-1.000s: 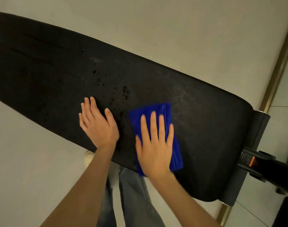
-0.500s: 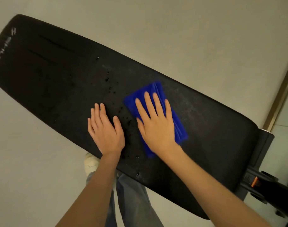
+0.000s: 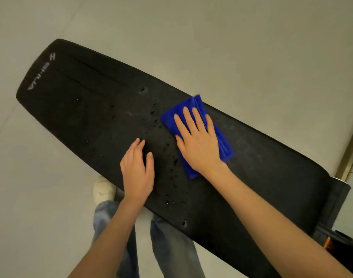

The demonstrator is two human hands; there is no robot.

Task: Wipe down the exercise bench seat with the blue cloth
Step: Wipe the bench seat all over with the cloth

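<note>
From the head camera, the right hand (image 3: 197, 141) had slid the blue cloth (image 3: 191, 104) from the near side of the bench seat (image 3: 81, 117) up to its far edge, while the left hand (image 3: 138, 173) stayed planted beside it. The right fingers lay straight and slightly spread, pressing the folded cloth flat. The left hand rested on bare black padding with its fingers relaxed, holding nothing. Water droplets (image 3: 153, 112) dotted the seat between the hands. Pale floor (image 3: 211, 37) surrounded the bench.

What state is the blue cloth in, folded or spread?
Folded: layered edges show on the blue cloth, pressed flat under the right hand.
</note>
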